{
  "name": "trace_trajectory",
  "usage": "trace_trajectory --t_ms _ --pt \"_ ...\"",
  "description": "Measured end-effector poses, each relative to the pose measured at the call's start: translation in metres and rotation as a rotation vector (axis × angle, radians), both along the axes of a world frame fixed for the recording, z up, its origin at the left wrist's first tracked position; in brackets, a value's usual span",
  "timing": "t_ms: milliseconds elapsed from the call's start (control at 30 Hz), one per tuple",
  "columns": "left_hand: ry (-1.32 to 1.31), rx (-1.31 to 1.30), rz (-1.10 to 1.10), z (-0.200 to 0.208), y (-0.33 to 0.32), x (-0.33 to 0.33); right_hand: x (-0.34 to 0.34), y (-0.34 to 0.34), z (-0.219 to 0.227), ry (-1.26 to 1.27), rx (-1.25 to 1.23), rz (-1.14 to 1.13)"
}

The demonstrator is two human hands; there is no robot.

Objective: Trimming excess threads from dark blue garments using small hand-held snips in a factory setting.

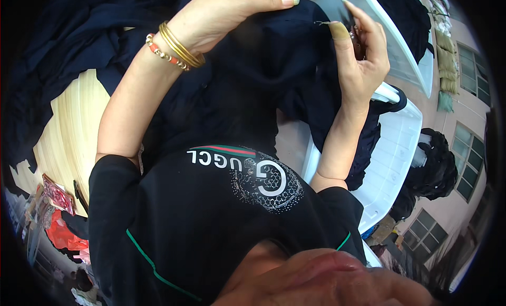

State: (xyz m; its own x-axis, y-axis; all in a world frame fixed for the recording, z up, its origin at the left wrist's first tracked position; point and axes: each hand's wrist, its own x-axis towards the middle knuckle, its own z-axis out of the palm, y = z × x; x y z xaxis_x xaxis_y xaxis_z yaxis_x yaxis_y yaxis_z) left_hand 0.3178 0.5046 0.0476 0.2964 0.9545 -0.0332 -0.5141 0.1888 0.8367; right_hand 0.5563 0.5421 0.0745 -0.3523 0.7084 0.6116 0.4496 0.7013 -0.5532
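Observation:
My left hand (232, 8) is closed at the top of the view, pinching the edge of a dark navy garment (253, 58) between thumb and fingers. The cloth hangs from there and spreads over my lap. Gold bangles (176, 48) and a beaded bracelet circle the left wrist. My right hand (363, 53) is raised to the right of the cloth edge, its fingers curled round a small dark metal tool (358, 42). Fingers mostly hide that tool, so its kind is unclear. A short loose thread (322, 22) shows at the right thumb's tip, beside the garment.
More navy cloth (42, 63) lies heaped at the left over a pale wooden surface (74, 116). White plastic baskets (392, 148) stand at my right, dark cloth draped over one's rim. Beyond them are dark bundles (435, 169) and a wall with windows (472, 74). A red bag (63, 232) lies lower left.

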Motion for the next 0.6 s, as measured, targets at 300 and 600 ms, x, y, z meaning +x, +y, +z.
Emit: trace_trajectory --t_ms 300,600 --pt "-0.016 0.059 0.013 -0.008 -0.0018 0.0082 -0.0033 -0.0015 0.0003 -0.213 0.144 0.186" --pt "0.037 0.091 0.033 -0.0108 -0.0016 0.0096 -0.0015 0.0034 -0.0041 -0.221 0.193 0.159"
